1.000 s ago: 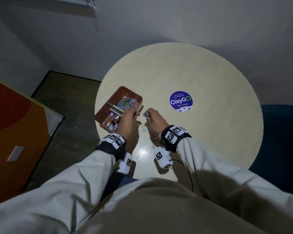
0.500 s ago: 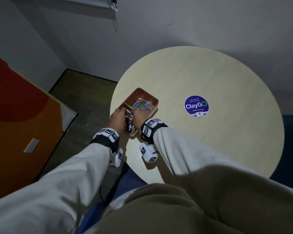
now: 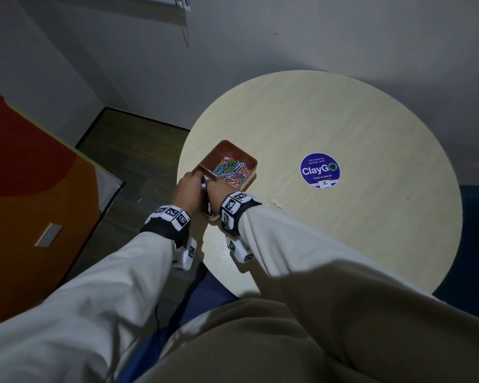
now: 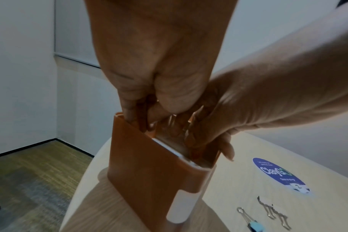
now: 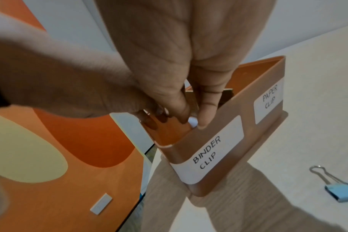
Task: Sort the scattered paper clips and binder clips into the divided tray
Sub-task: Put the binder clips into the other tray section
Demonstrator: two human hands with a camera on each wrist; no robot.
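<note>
A brown divided tray (image 3: 248,158) stands at the round table's left edge. Its far compartment, labelled PAPER CLIP (image 5: 269,100), holds a heap of coloured paper clips (image 3: 233,171). Both hands meet over the near compartment, labelled BINDER CLIP (image 5: 207,150). My left hand (image 4: 147,119) curls its fingers over the tray's near rim and holds it. My right hand (image 5: 192,124) pinches a small pale binder clip (image 5: 193,121) between thumb and finger just inside that compartment. A blue binder clip (image 5: 338,188) lies loose on the table beside the tray.
A few silvery paper clips (image 4: 274,213) lie on the table (image 3: 343,120) near the blue clip. A purple ClayGo sticker (image 3: 319,171) sits mid-table. An orange panel (image 3: 25,189) and floor are left of the table; the tray stands close to the edge.
My right hand has moved left from the table to the tray's near compartment, carrying a clip. My left hand has stayed at the tray. The head view has swung left.
</note>
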